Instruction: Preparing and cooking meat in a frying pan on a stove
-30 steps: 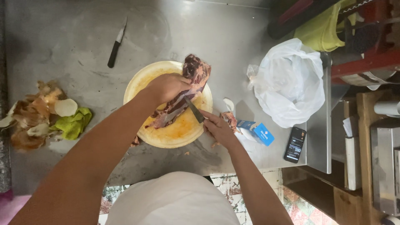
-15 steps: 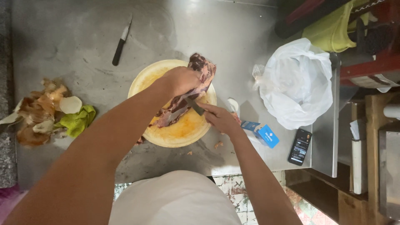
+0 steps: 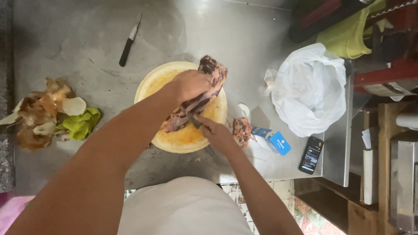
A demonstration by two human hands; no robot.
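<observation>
Lying at the far left of the steel table (image 3: 261,35) are onion skins (image 3: 39,111) and a green rag (image 3: 80,124), with a black-handled knife (image 3: 129,41) beyond. At the round yellow board (image 3: 183,139), the left hand (image 3: 189,85) grips a slab of raw meat (image 3: 209,80), lifting it. Just right, the right hand (image 3: 217,132) is closed on a knife (image 3: 191,121) touching the meat's underside. A white bag (image 3: 309,89) sits further right.

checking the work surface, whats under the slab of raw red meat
A round yellow cutting board on the grey metal table. The left hand covers the slab of raw red meat; the board's centre is hidden.
</observation>
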